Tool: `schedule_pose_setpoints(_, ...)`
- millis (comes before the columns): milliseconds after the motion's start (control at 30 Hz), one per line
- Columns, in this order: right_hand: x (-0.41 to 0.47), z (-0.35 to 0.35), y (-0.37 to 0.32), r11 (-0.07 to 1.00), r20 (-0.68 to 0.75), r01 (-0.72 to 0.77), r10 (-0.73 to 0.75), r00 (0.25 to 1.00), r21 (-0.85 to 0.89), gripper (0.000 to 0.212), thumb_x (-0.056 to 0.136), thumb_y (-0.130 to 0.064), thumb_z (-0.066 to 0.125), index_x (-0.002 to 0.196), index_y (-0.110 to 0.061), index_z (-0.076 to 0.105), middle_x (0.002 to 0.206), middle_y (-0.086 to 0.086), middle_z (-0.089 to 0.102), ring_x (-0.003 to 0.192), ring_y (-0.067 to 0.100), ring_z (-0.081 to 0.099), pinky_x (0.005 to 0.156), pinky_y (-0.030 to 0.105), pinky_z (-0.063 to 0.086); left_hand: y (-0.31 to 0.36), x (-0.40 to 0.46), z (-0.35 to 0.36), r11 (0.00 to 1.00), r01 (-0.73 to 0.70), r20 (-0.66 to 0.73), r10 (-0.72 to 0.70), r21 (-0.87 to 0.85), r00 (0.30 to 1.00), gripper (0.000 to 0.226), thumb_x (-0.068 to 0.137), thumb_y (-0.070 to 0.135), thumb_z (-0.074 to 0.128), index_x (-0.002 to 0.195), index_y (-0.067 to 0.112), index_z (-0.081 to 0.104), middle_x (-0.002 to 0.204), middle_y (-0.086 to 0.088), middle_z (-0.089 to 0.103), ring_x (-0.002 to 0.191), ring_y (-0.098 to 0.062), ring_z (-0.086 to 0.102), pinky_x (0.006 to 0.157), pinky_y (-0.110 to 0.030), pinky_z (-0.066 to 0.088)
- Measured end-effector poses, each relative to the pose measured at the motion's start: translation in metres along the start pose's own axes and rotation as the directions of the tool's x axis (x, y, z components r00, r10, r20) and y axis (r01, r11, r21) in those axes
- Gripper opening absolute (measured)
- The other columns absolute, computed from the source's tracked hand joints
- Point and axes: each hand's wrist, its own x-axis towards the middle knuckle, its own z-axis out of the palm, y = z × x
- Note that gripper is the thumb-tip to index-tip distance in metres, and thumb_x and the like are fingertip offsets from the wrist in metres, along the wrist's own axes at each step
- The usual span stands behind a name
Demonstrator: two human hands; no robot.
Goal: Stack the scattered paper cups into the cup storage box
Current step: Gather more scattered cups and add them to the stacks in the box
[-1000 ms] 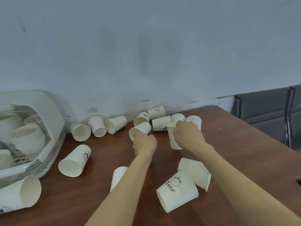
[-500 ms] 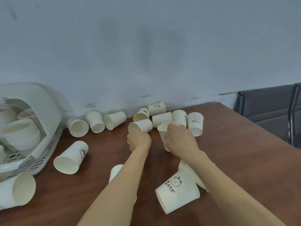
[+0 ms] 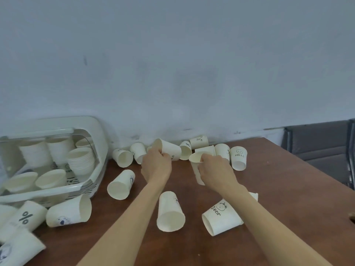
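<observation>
though scattered, paper cups [image 3: 121,184] look cream-white.

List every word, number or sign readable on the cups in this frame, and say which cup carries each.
"HELLO" under a smiley: upside-down cup at the right of the back group.
"Bear" with a bear face: cup lying on its side under the right forearm.
"%": cup lying near the storage box.
"Hi", probably: back cup by the wall.
Other cups' prints: too small or blurred.
</observation>
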Motion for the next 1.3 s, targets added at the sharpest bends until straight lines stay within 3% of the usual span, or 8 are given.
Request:
schedule_pose_setpoints(200,-0.022,-0.027,-0.046,0.998,-0.054,0.056,-0.056,0.997,-0.005,0.017,0.094,-0.016,0.043,0.103,-0.009,0.056,0.098,0.008,0.061,0.091,0.031,0.059,0.065,0.033,0.036,-0.021,-0.014,-0.072,0.999,-0.048,-0.016,0.048,0.000,0.999,0.016,0.088,0.021,0.048,0.089,0.014,0.062,0.077,-0.001,0.054,0.082,-0.026,0.051,0.064,-0.033,0.038)
schedule_pose_setpoints(300,-0.031,-0.034,-0.070,0.995,-0.050,0.097,-0.096,0.994,0.008,0.015,0.090,-0.013,0.048,0.101,-0.008,0.057,0.098,0.009,0.063,0.087,0.032,0.060,0.064,0.033,0.041,-0.034,-0.020,-0.102,0.996,-0.084,-0.025,0.084,0.001,0.996,0.020,0.088,0.029,0.046,0.086,0.017,0.063,0.086,-0.003,0.064,0.088,-0.027,0.057,0.072,-0.038,0.048)
schedule_pose_setpoints(400,-0.042,-0.042,-0.095,0.991,-0.044,0.134,-0.133,0.990,0.010,0.017,0.089,-0.012,0.050,0.103,-0.007,0.057,0.098,0.011,0.062,0.091,0.032,0.059,0.065,0.034,0.042,-0.048,-0.026,-0.133,0.994,-0.107,-0.031,0.108,0.008,0.994,0.022,0.089,0.033,0.048,0.085,0.018,0.062,0.087,-0.002,0.065,0.085,-0.025,0.058,0.069,-0.033,0.043)
schedule_pose_setpoints(600,-0.055,-0.045,-0.138,0.979,-0.025,0.205,-0.206,0.978,-0.018,0.015,0.087,-0.019,0.051,0.097,-0.014,0.061,0.093,0.006,0.065,0.086,0.028,0.061,0.078,0.038,0.050,-0.080,-0.035,-0.187,0.997,-0.074,-0.070,0.073,0.001,0.995,0.025,0.088,0.039,0.051,0.076,0.018,0.060,0.074,0.001,0.063,0.079,-0.025,0.059,0.064,-0.032,0.041)
schedule_pose_setpoints(800,-0.065,-0.046,-0.172,0.957,-0.042,0.290,-0.290,0.956,-0.012,0.020,0.091,-0.022,0.047,0.098,-0.013,0.064,0.090,0.008,0.065,0.089,0.029,0.060,0.069,0.033,0.045,-0.112,-0.042,-0.223,0.996,-0.057,-0.145,0.065,0.061,0.987,0.027,0.087,0.046,0.050,0.079,0.022,0.059,0.080,0.000,0.065,0.083,-0.026,0.060,0.073,-0.039,0.051)
schedule_pose_setpoints(900,-0.070,-0.045,-0.185,0.950,-0.051,0.311,-0.312,0.949,-0.019,0.023,0.091,-0.025,0.047,0.100,-0.017,0.066,0.092,0.006,0.066,0.088,0.028,0.060,0.064,0.029,0.037,-0.127,-0.046,-0.235,0.994,-0.062,-0.194,0.079,0.093,0.978,0.028,0.088,0.046,0.051,0.079,0.021,0.059,0.079,0.000,0.064,0.083,-0.026,0.059,0.068,-0.036,0.048)
schedule_pose_setpoints(1033,-0.070,-0.039,-0.199,0.944,-0.052,0.326,-0.324,0.945,0.043,0.018,0.087,-0.023,0.048,0.085,-0.017,0.065,0.075,0.002,0.058,0.075,0.025,0.054,0.051,0.027,0.029,-0.146,-0.053,-0.246,0.990,-0.043,-0.228,0.072,0.132,0.971,0.028,0.089,0.045,0.051,0.081,0.020,0.058,0.083,0.000,0.064,0.082,-0.026,0.059,0.063,-0.034,0.041)
schedule_pose_setpoints(1300,-0.070,-0.020,-0.227,0.900,-0.067,0.424,-0.419,0.905,0.098,0.026,0.089,-0.029,0.048,0.086,-0.018,0.071,0.075,0.005,0.063,0.077,0.025,0.057,0.075,0.038,0.047,-0.175,-0.066,-0.261,0.981,-0.009,-0.248,0.057,0.192,0.967,0.030,0.093,0.045,0.047,0.093,0.018,0.060,0.091,0.000,0.066,0.089,-0.026,0.061,0.070,-0.036,0.046)
